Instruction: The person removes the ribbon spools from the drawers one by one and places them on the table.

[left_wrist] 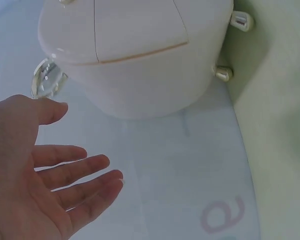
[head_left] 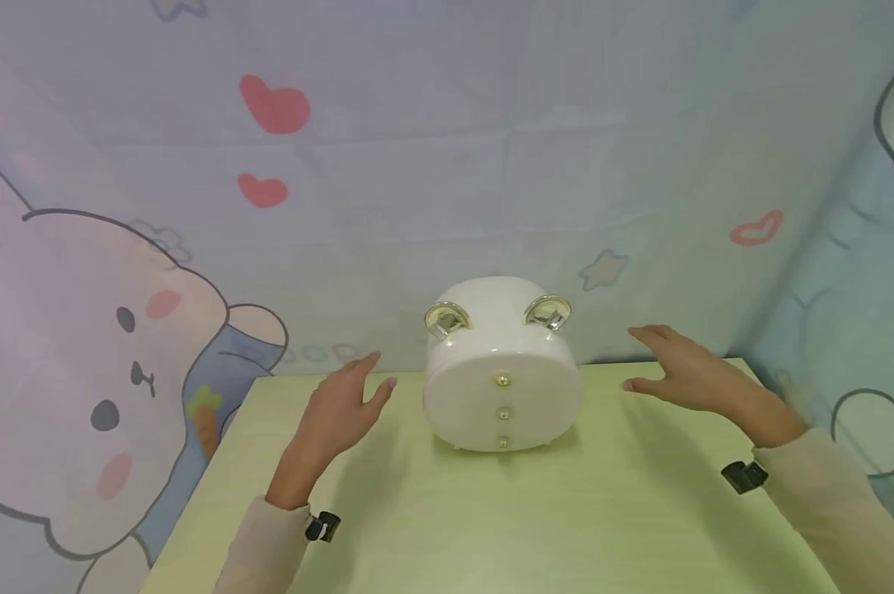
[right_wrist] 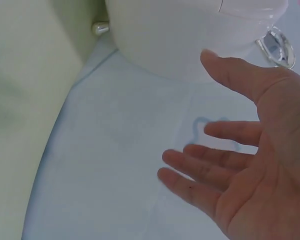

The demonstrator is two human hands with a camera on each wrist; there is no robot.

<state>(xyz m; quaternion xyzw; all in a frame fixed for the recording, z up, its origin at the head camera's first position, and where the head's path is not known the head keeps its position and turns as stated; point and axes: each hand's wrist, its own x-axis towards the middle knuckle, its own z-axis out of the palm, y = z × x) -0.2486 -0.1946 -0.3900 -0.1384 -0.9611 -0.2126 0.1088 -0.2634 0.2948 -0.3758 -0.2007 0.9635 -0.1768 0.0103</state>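
A glossy white rounded box (head_left: 502,404) stands near the table's back edge. Three gold knobs run down its front in a line, and small gold feet show under it. On top sit two gold-rimmed, ear-like round pieces (head_left: 448,318) with shiny clear parts. To the box's left, my left hand (head_left: 343,408) hovers with fingers spread and thumb apart, touching nothing. On the other side my right hand (head_left: 688,371) is held up in the same way, a gap between it and the box. In the left wrist view, thin seams mark a panel (left_wrist: 140,30) on the box.
The pale green table (head_left: 536,520) reaches back to a hanging cloth (head_left: 417,165) printed with hearts, stars and a cartoon rabbit (head_left: 105,355). More printed cloth (head_left: 870,330) hangs along the right side. Both wrists wear small black devices (head_left: 744,477).
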